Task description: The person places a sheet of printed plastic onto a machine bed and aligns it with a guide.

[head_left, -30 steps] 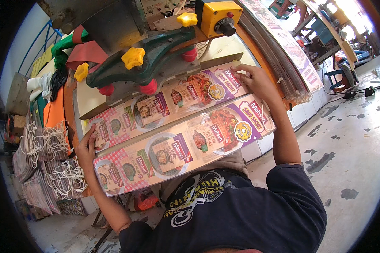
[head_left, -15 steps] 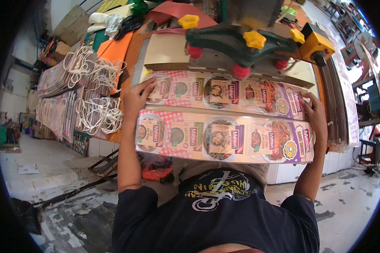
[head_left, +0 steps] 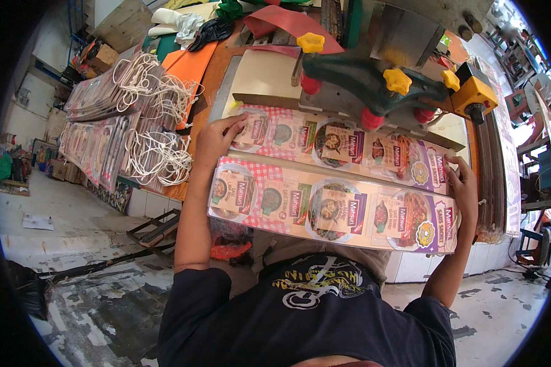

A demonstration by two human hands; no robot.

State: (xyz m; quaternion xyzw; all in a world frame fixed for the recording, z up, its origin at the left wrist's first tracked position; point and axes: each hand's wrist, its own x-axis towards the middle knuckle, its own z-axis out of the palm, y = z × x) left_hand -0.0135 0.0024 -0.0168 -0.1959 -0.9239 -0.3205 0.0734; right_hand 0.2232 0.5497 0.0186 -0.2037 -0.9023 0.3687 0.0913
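Note:
Two long printed card panels with a glossy plastic-like surface lie side by side before me. The far printed panel (head_left: 364,150) sits at the front of a press (head_left: 373,82) with a dark green frame, yellow knobs and red feet. Closest to my body is the near printed panel (head_left: 306,214), overhanging the bench's front edge. My left hand (head_left: 219,139) is closed on the far panel's left end, its thumb and fingertips at the corner. At the opposite end, my right hand (head_left: 463,182) grips the same panel's edge; some of its fingers are hidden.
Stacks of similar panels with white cords (head_left: 156,159) stand at the left. Another stack (head_left: 493,174) is at the right. A yellow control box (head_left: 473,95) juts out beside the press. Behind are orange sheet (head_left: 193,67) and red sheet material (head_left: 294,27).
My view has turned slightly, so the bench, press and panels appear farther right. Both hands keep their places at the far panel's ends.

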